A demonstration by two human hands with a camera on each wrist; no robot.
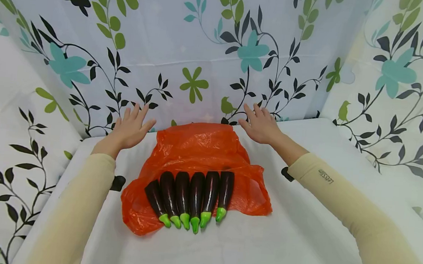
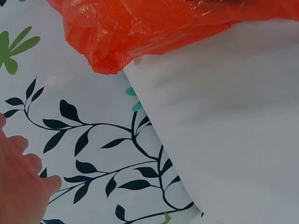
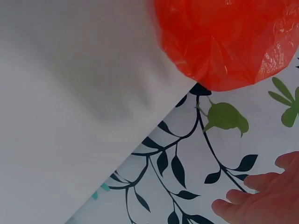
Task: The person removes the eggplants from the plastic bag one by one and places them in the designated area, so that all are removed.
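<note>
Several dark purple eggplants (image 1: 197,191) with bright green stem ends lie side by side in a fanned row, stems toward me. Beneath and behind them spreads a crinkled red plastic bag (image 1: 203,144), its left part bunched up. Off the bag's far left side, my left hand (image 1: 130,128) is held with its fingers spread and nothing in it. My right hand (image 1: 261,126) is likewise empty, fingers extended, beyond the bag's far right corner. Both wrist views show the bag's edge (image 2: 107,51) apart from the fingers.
A white-covered table (image 1: 253,253) carries the bag and eggplants. Behind its far edge hangs a curtain (image 1: 159,39) printed with leaves and flowers, and similar cloth (image 1: 405,123) closes in the sides.
</note>
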